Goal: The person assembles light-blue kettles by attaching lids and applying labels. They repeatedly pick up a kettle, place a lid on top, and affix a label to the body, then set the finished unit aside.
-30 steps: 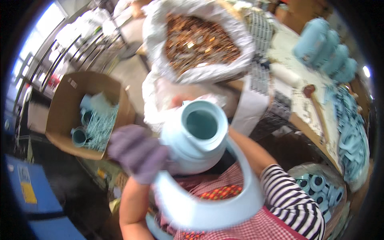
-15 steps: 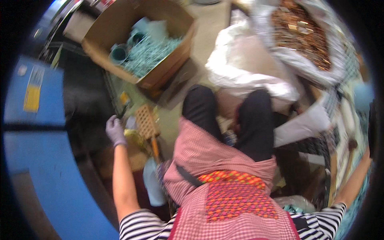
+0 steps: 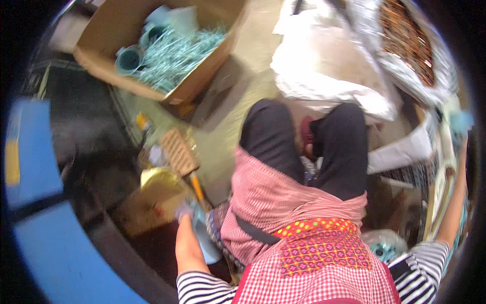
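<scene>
My left hand [image 3: 185, 209], in a lavender glove, is low on the left, at the upper end of a light blue plastic piece [image 3: 207, 243] beside my lap. Blur smears its fingers, so its grip is unclear. At the far right my right forearm [image 3: 450, 213] stretches forward. Its end meets a blurred light blue shape [image 3: 460, 122] at the picture's rim; I cannot make out whether that is a glove or a separate thing. A perforated tan block [image 3: 179, 153] and an orange handle [image 3: 197, 187] lie ahead of my left hand.
A cardboard box [image 3: 190, 93] ahead on the left holds teal strands and cups. White sacks [image 3: 288, 71] stand in front of my knees; one to the right holds copper-coloured pieces [image 3: 407, 40]. Blue panels [image 3: 66, 248] line the left. A clear bag [image 3: 382, 248] sits by my right side.
My left hand has come back and inward, from beside the tan block to the light blue piece. My right forearm reaches farther forward. The whole view has shifted.
</scene>
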The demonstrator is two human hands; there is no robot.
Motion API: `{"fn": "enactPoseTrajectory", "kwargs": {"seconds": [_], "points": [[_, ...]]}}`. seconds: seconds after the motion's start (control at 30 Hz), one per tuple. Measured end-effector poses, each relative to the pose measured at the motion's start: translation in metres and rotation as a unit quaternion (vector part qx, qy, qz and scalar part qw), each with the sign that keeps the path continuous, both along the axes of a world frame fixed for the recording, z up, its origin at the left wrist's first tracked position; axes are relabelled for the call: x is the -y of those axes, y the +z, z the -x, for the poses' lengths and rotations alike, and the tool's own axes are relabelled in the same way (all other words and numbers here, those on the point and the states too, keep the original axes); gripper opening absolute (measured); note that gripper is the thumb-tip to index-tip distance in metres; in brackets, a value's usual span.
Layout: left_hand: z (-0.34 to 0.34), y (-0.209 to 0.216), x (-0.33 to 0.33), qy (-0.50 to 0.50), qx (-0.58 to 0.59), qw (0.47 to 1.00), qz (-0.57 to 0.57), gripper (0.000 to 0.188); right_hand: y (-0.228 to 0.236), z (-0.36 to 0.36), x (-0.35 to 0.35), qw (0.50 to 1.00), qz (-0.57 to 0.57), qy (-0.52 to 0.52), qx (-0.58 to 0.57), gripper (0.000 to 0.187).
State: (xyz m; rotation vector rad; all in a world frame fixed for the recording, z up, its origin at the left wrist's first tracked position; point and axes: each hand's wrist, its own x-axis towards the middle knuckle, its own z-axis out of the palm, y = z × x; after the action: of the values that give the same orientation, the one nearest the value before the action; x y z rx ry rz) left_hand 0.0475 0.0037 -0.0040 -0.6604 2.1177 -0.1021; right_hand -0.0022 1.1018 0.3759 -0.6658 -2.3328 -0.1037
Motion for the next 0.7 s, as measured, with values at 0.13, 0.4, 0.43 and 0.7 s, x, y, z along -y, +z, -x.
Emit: {"fn": "enactPoseTrajectory", "kwargs": {"seconds": [0.13,0.4,0.43,0.7], "points": [[-0.029,0.005,-0.003,-0.022,-0.007,0.999,-0.036,0.069,-0.031,0.057,0.284,0.934,0.122,0.333,0.032,0.018],[-0.031,0.145,0.004,-0.122,-0.499,0.852,-0.099,0.043,-0.188,0.199,0.377,0.855,0.381,0.244,0.253,0.026],[-0.018,0.188,-0.012,-0.158,-0.543,0.822,-0.068,0.039,-0.22,0.214,0.357,0.858,0.403,0.218,0.232,0.034],[0.009,0.364,-0.104,-0.102,-0.823,0.548,-0.109,0.042,-0.273,0.251,0.356,0.811,0.355,0.218,0.411,0.017]]}}
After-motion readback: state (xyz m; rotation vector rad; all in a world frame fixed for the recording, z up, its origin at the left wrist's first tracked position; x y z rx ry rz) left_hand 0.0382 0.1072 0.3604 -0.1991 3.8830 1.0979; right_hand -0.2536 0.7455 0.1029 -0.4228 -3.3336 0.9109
